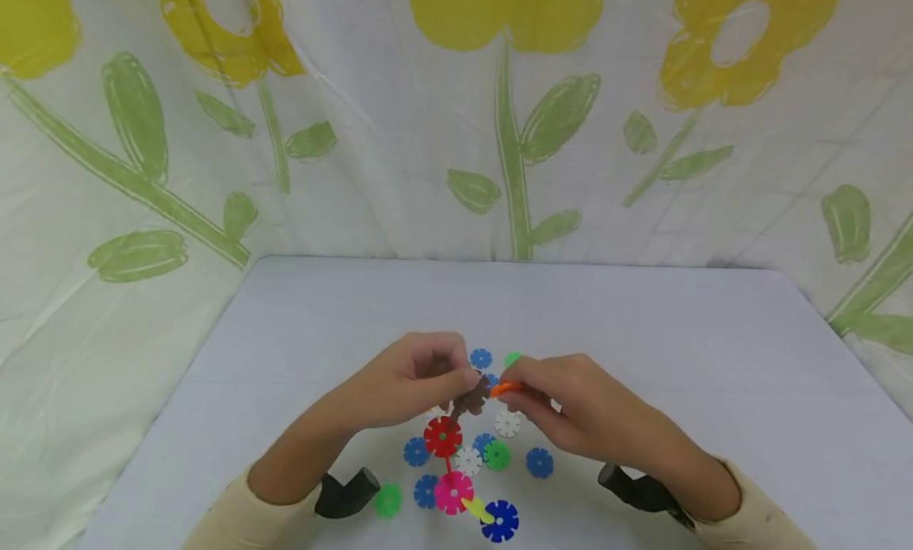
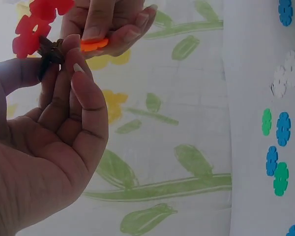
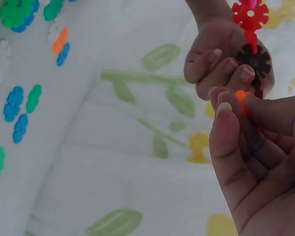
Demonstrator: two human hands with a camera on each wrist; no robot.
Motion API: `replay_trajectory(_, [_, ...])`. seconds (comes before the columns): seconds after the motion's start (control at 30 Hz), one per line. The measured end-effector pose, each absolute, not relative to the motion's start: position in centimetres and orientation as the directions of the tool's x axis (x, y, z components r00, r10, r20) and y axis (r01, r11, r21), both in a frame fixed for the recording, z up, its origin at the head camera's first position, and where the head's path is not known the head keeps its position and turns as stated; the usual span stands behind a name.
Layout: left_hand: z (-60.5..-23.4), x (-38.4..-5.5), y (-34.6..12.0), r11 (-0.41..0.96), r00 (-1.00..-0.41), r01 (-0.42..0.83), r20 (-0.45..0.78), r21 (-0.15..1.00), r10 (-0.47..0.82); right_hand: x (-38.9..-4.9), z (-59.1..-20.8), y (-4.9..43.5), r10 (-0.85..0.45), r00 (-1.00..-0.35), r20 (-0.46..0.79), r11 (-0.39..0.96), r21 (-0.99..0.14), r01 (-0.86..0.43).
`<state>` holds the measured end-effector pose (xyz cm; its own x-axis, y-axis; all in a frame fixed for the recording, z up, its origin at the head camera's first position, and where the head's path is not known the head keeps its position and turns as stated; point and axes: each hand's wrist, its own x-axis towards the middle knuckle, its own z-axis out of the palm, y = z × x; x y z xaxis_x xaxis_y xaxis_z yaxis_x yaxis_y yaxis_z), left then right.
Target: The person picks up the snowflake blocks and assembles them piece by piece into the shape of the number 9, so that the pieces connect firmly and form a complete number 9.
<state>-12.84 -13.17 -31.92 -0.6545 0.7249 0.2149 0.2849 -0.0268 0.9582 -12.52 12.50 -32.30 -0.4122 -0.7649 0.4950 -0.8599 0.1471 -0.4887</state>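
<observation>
My left hand [image 1: 414, 385] pinches a dark brown notched plastic disc [image 3: 254, 61] between thumb and fingers. From it hangs a chain of slotted discs: a red disc [image 1: 443, 437], a pink disc [image 1: 453, 493], a yellow disc [image 1: 476, 509] and a dark blue disc [image 1: 500, 521] at the lower end. Between the thumb and fingertips of my right hand [image 1: 571, 403] is an orange disc [image 1: 503, 389], held edge-on, its edge right at the brown disc. Fingers cover part of the brown and orange discs.
Loose notched discs lie on the white table [image 1: 307, 312] beneath the hands, among them a blue disc [image 1: 540, 463], a green disc [image 1: 388, 501] and a white disc [image 1: 507, 423]. A flower-printed curtain [image 1: 399, 138] hangs behind the table.
</observation>
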Motion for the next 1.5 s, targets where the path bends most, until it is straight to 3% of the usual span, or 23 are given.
replay_trajectory(0.43, [-32.2,-12.8,-12.6,-0.063,-0.671,0.280,0.242,0.958,0.701,-12.6,-32.4,12.3,-0.700,-0.385,0.601,0.201,-0.352,-0.914])
replay_trajectory(0.73, [-32.5,-12.5,-12.0,-0.001,-0.707,0.305,0.227,0.952,0.669,-11.8,-32.5,11.9,-0.696,-0.255,0.671,0.341,-0.004,-0.940])
replay_trajectory(1.13, [-32.8,-12.0,-11.3,-0.022,-0.707,0.305,0.241,0.952,0.665,-10.7,-32.8,11.8,-0.655,-0.224,0.722,0.353,0.030,-0.935])
replay_trajectory(1.37, [-32.2,-11.7,-12.3,0.097,-0.723,0.409,0.258,0.907,0.640,-10.8,-32.7,11.2,-0.675,-0.225,0.703,0.364,0.052,-0.930])
replay_trajectory(1.5, [-31.5,-11.5,-12.9,0.139,-0.718,0.466,0.281,0.874,0.637,-11.1,-32.5,11.1,-0.666,-0.186,0.723,0.340,0.072,-0.938])
